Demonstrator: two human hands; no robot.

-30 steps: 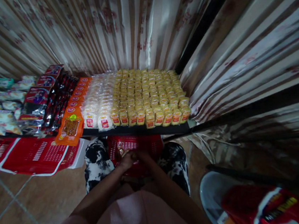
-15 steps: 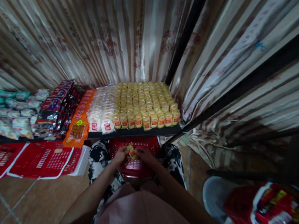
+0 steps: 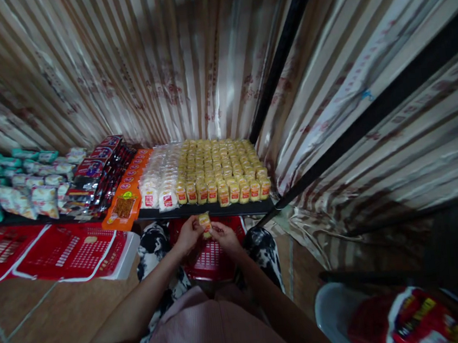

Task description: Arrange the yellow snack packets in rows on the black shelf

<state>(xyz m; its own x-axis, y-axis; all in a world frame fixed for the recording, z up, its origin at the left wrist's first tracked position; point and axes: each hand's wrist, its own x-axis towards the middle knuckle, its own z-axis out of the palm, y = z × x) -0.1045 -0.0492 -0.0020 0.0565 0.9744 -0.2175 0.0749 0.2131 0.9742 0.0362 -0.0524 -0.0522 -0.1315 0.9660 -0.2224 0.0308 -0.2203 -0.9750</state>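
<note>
A small yellow packet [image 3: 205,221] is gripped between left hand [image 3: 188,234] and right hand [image 3: 224,236], above the red basket [image 3: 211,255], just below the shelf's yellow rows [image 3: 222,166]. Label is best kept forward, upright.

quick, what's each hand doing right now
Left hand: closed on the small yellow snack packet.
Right hand: fingers pinching the same packet from the other side.

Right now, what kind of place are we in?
Probably a small shop or stall. A shelf holds neat rows of yellow snack packets, more packets lie to the left, and a red basket sits below.
</note>
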